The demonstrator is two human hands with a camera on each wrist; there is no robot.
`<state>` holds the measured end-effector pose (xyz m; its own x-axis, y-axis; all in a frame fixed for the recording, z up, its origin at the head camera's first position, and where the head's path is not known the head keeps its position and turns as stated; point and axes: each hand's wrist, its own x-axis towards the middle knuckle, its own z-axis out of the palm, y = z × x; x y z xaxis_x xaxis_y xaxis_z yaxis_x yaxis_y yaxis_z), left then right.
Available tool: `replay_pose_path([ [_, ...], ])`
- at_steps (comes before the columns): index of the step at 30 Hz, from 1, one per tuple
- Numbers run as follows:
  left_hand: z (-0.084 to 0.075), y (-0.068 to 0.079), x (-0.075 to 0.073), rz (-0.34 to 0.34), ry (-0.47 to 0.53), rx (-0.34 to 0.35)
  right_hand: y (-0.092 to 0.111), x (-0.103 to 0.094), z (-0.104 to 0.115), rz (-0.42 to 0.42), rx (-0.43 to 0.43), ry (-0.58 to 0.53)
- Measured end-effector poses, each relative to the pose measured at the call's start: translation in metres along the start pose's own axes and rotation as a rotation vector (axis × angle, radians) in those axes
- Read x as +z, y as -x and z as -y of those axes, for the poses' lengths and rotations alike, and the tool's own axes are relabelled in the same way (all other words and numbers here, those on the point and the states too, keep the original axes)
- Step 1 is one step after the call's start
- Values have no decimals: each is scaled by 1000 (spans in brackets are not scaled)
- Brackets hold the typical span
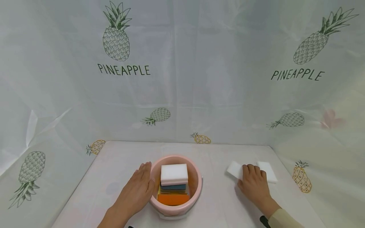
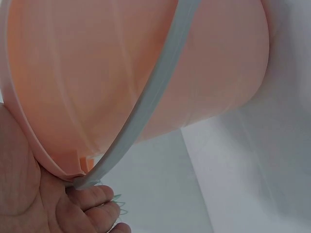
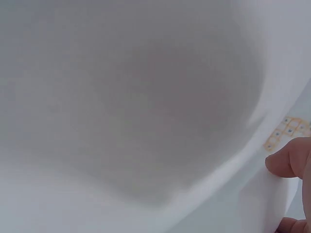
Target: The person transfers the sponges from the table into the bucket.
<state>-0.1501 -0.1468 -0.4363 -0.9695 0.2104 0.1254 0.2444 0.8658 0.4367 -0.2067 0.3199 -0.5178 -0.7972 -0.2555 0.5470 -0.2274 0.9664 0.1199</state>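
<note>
A pink bucket [image 1: 196,171] with a grey handle [image 2: 150,92] stands at the centre front of the table. Inside it are a white sponge [image 1: 174,173], darker blue and grey pieces [image 1: 173,188] beneath, and an orange piece [image 1: 173,199] at the near side. My left hand [image 1: 138,186] lies flat against the bucket's left rim, fingers extended. To the right, my right hand [image 1: 255,186] pinches a white sponge [image 1: 235,170], tilted with one edge off the table. In the right wrist view, the thumb [image 3: 286,158] presses on that sponge [image 3: 262,199].
Just beyond my right hand, another white block [image 1: 267,172] lies on the table near its right edge. The pale table cover [image 1: 216,196] meets a hanging sheet with pineapple prints [image 1: 199,79] behind and at both sides.
</note>
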Motion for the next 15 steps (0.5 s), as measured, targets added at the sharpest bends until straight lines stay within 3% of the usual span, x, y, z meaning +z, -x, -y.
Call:
replay_pose_path([
  [6, 1, 0, 1, -15, -21, 20, -20, -7, 13, -45, -111, 13],
  [15, 1, 1, -2, -48, -126, 67, -45, -29, 38, -68, -172, -11],
])
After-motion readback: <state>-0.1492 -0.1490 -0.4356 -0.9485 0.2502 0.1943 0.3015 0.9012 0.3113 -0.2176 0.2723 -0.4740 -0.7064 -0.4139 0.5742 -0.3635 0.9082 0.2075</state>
